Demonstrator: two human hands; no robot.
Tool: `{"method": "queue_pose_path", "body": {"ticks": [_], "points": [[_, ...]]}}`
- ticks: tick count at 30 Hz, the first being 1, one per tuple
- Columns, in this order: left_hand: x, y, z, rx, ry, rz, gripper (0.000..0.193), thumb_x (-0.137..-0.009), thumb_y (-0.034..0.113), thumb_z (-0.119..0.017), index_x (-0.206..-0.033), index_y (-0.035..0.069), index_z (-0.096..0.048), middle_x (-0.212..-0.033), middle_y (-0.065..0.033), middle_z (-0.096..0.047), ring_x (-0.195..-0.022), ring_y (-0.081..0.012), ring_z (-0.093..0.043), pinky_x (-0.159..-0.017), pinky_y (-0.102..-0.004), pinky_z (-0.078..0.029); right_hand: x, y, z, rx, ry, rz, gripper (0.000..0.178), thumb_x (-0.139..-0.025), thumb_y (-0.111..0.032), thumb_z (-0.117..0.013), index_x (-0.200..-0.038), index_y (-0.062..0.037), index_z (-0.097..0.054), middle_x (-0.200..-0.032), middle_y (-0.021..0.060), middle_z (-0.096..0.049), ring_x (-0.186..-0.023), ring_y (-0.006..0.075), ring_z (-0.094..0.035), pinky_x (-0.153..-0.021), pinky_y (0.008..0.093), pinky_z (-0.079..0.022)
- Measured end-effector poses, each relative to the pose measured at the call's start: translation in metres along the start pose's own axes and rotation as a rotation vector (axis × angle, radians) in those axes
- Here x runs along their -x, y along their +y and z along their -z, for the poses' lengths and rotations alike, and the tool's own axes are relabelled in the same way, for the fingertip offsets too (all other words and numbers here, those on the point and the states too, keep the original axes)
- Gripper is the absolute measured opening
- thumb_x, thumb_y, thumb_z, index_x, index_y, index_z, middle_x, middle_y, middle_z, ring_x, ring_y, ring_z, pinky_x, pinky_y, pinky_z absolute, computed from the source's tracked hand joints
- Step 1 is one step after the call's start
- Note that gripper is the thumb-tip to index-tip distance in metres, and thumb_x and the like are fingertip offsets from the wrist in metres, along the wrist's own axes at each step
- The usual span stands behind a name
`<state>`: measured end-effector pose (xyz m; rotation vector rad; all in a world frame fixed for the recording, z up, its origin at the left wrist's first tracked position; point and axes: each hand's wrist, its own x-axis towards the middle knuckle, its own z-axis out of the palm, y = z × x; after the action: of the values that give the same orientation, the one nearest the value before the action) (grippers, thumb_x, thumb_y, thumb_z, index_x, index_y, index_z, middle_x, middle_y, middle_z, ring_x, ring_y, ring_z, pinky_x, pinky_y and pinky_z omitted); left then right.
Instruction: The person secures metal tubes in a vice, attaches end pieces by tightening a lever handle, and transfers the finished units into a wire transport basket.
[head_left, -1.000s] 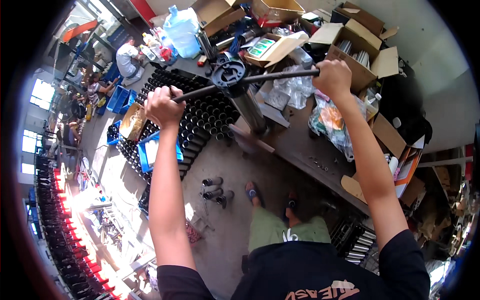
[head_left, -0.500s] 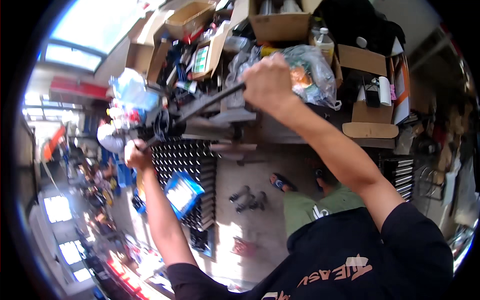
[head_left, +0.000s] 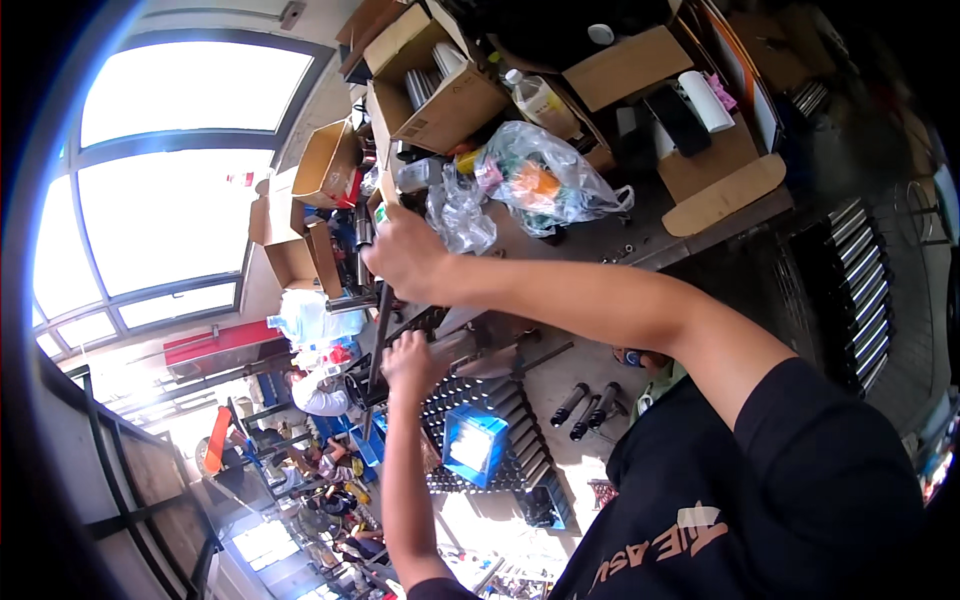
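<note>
My right hand [head_left: 410, 258] is closed around the upper end of a long dark metal bar [head_left: 380, 335]. The bar runs steeply down past a dark round fitting [head_left: 357, 388] at the bench's edge. Just right of the bar, my left hand [head_left: 408, 365] has its fingers curled in beside a grey metal part [head_left: 455, 350], which is blurred and partly covered by the hand. What those fingers hold, if anything, is hidden.
On the workbench stand open cardboard boxes [head_left: 445, 115], a clear plastic bag [head_left: 560, 185] and a bottle [head_left: 540, 100]. Below lie a blue crate [head_left: 474, 445], a rack of dark rods [head_left: 515, 415] and several short cylinders [head_left: 590, 405]. Windows [head_left: 180, 100] are at left.
The bar has swung from a slant to nearly upright as my right hand moved left and down. My left hand has come off the bar's lower end and moved right. The view has turned.
</note>
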<state>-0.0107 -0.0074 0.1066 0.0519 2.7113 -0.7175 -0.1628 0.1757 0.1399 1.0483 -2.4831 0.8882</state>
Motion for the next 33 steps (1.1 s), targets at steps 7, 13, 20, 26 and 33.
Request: {"method": "queue_pose_path", "body": {"ticks": [7,13,20,26,33], "points": [[-0.062,-0.067,-0.026,-0.030,-0.996,0.251,0.088,-0.046,0.055,-0.094,-0.114,0.003,-0.074,-0.120,-0.0137,-0.072,-0.110,-0.0272,-0.070,-0.095,-0.0358,-0.055,-0.013,0.159,0.110,0.009,0.358,-0.056,0.021,-0.067,-0.025,-0.081,-0.083,-0.0162,-0.070,-0.076,0.0073,-0.061,-0.081,0.0266,-0.064,-0.089,0.0398,-0.045],[0.025,-0.031,0.036,-0.026,-0.500,0.186,0.066,-0.053,0.045,-0.093,-0.103,0.008,-0.071,-0.098,-0.0142,-0.074,-0.094,-0.0298,-0.073,-0.082,-0.0397,-0.055,0.208,0.248,0.116,0.322,0.103,-0.474,0.038,-0.074,-0.040,-0.083,-0.097,-0.0123,-0.072,-0.081,0.0091,-0.067,-0.083,0.0314,-0.064,-0.076,0.0445,-0.049],[0.191,0.021,-0.019,0.282,0.335,0.383,0.077,-0.056,0.039,-0.093,-0.119,0.012,-0.059,-0.094,-0.0083,-0.067,-0.089,-0.0282,-0.065,-0.080,-0.0423,-0.047,0.425,0.141,-0.010,-0.145,-0.123,-1.035,0.055,-0.089,-0.054,-0.067,-0.072,-0.0019,-0.067,-0.060,0.0186,-0.058,-0.062,0.0402,-0.062,-0.057,0.0470,-0.044],[0.222,0.067,-0.016,1.206,0.081,0.613,0.073,-0.062,0.033,-0.096,-0.119,0.002,-0.063,-0.095,-0.0078,-0.071,-0.084,-0.0176,-0.068,-0.082,-0.0314,-0.054,0.437,0.121,-0.046,-0.387,-0.278,-1.156,0.061,-0.089,-0.051,-0.071,-0.063,0.0011,-0.054,-0.053,0.0044,-0.040,-0.054,0.0120,-0.040,-0.052,0.0383,-0.035],[0.229,0.096,-0.048,2.538,-0.100,0.252,0.073,-0.080,0.060,-0.077,-0.112,-0.002,-0.057,-0.098,-0.0141,-0.067,-0.073,-0.0224,-0.070,-0.062,-0.0346,-0.059,0.383,0.107,-0.073,-0.544,-0.414,-1.221,0.058,-0.089,-0.049,-0.071,-0.064,0.0013,-0.054,-0.057,-0.0009,-0.042,-0.058,0.0099,-0.039,-0.053,0.0356,-0.033]]}}
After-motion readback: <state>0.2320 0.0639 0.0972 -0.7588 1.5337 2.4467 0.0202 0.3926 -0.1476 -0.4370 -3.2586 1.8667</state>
